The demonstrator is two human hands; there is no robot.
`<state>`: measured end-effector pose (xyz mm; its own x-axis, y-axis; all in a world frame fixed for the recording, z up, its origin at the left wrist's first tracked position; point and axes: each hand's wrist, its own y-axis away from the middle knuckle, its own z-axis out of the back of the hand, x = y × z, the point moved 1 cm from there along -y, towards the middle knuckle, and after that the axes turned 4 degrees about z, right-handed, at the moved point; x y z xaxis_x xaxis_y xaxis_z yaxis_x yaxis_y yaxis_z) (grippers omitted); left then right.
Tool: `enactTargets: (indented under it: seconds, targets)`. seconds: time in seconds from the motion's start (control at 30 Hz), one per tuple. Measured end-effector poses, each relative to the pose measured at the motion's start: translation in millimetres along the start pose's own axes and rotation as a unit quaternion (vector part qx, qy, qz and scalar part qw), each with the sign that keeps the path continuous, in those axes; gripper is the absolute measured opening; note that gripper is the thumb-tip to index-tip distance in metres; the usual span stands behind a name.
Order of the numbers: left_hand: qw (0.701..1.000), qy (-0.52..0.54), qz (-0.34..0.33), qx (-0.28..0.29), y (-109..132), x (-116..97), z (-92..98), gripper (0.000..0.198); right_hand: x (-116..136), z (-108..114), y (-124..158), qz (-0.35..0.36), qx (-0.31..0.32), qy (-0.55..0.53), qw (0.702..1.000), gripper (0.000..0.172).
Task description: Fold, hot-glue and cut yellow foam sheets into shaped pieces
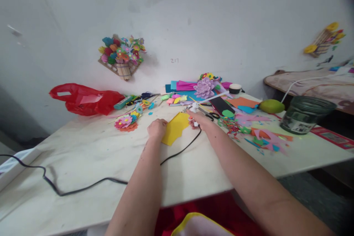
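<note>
My left hand (156, 129) has its fingers closed at the left edge of a yellow craft sheet (177, 129), which looks like foam or felt with a scalloped lower edge. Wrapped in my right hand (201, 118) is a white hot glue gun (195, 108), at the sheet's upper right corner. A black cord (181, 151) runs from the gun across the table and passes under my left forearm. Just right of the gun lie black-handled scissors (212, 116). My right hand hides part of the gun's body.
Foam flowers (125, 121) and a red plastic bag (85, 99) lie to the left. Along the back are a purple flower (204, 87) and coloured sheets (182, 85). Rightward are a dark phone (222, 106), paper scraps (265, 140) and a green glass jar (304, 116) near the edge.
</note>
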<state>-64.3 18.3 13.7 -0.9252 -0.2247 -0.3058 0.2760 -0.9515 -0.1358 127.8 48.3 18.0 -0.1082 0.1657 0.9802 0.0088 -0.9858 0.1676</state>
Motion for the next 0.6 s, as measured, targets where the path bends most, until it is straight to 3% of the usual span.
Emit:
enactTargets:
  seconds: [0.6]
  targets:
    - [1.0, 0.016, 0.005, 0.01, -3.5, 2.7, -0.2, 0.024, 0.0, -2.7, -1.6, -0.002, 0.018, -0.044, 0.999, 0.04]
